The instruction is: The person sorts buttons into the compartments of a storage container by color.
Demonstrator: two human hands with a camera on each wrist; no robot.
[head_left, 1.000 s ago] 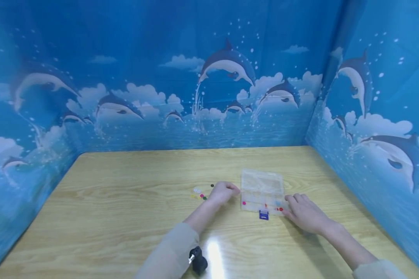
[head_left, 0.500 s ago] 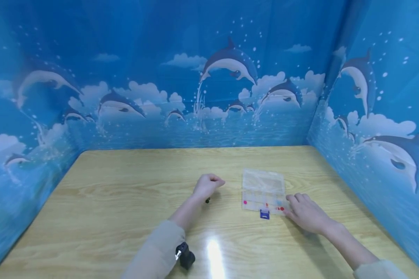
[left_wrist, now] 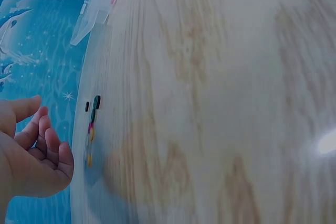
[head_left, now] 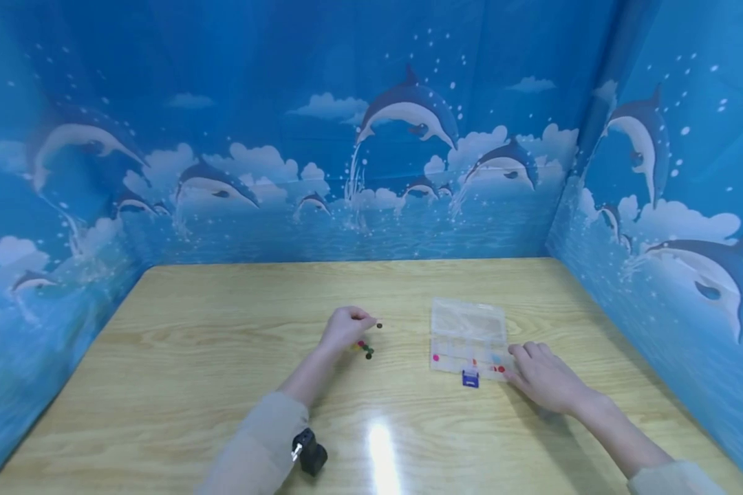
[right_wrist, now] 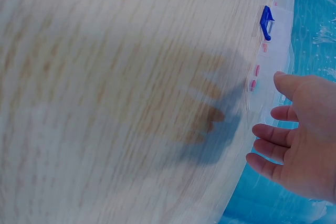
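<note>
My left hand (head_left: 345,326) hovers over small round button-like discs (head_left: 368,356), partly hiding them. In the left wrist view its fingers are loosely curled with nothing seen between them, and the dark green, pink and yellow discs (left_wrist: 93,116) lie past the fingertips. One dark disc (head_left: 380,325) sits just off the fingertips. A clear plastic compartment box (head_left: 468,321) stands with its lid raised back and a blue latch (head_left: 470,379) in front. My right hand (head_left: 541,378) is at its right edge, fingers relaxed, thumb near the front corner.
Inside the box's front row lie a pink disc (head_left: 436,358), a red disc (head_left: 501,369) and a few small coloured pieces. The wooden table (head_left: 192,357) meets a blue dolphin-print curtain (head_left: 272,227) at the back and sides.
My left hand has moved left, away from the box and back over the loose discs. The right hand stays at the box's right edge.
</note>
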